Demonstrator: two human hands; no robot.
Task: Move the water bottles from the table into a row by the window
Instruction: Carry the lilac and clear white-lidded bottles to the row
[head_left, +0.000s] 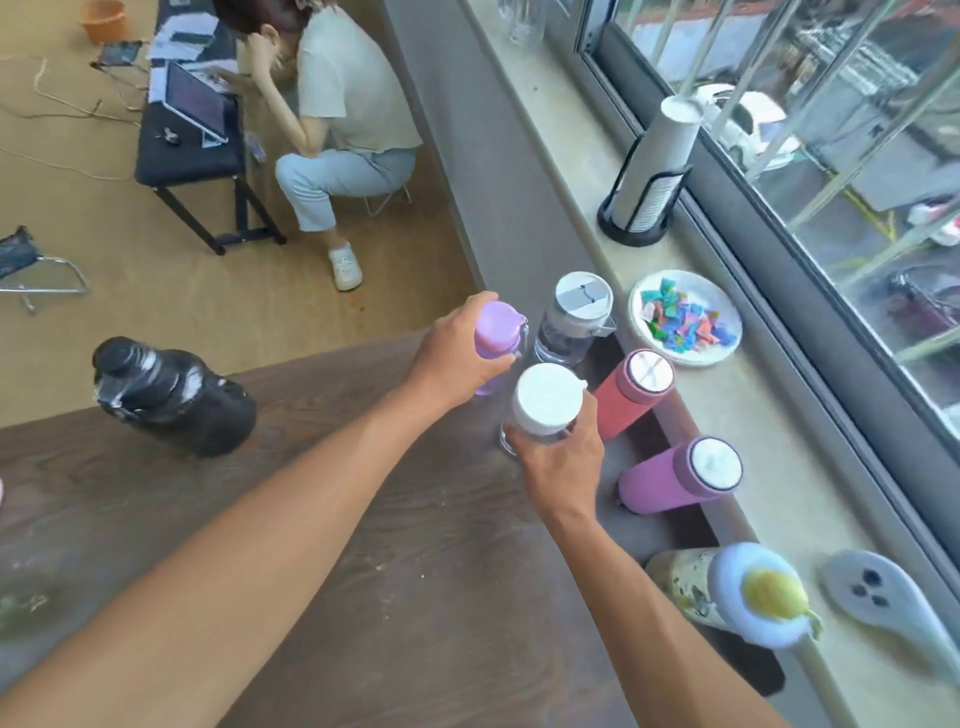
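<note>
Counting across the head view gave seven bottles. The left hand (457, 358) had its fingers wrapped around a lilac bottle (496, 338) just below its flip cap, and the right hand (563, 462) gripped a clear bottle with a white lid (545, 397) from the near side; the two bottles stood just beside each other near the far right corner of the dark wood table (363, 545). Four more stood along the table's window edge: a clear bottle with a grey lid (576, 317), a coral bottle (631, 397), a pink bottle (675, 478) and a patterned bottle with a fluffy egg-shaped top (748, 592). One large black jug (171, 395) stood well apart at the table's left edge.

Whether either held bottle was lifted or resting on the table could not be told, as the hands hid their bases. The patterned bottle's body was blurred, and a grey flat object (883, 603) on the sill (571, 156) was too soft to identify. A glass item at the sill's far end was cut off by the top edge.

The pale sill ran beside the window (831, 208) and bore one cup dispenser (649, 182) and one plate of coloured wrappers (685, 317). Beyond the table, on a tan floor, one person (337, 119) sat at a low black bench (192, 150).
</note>
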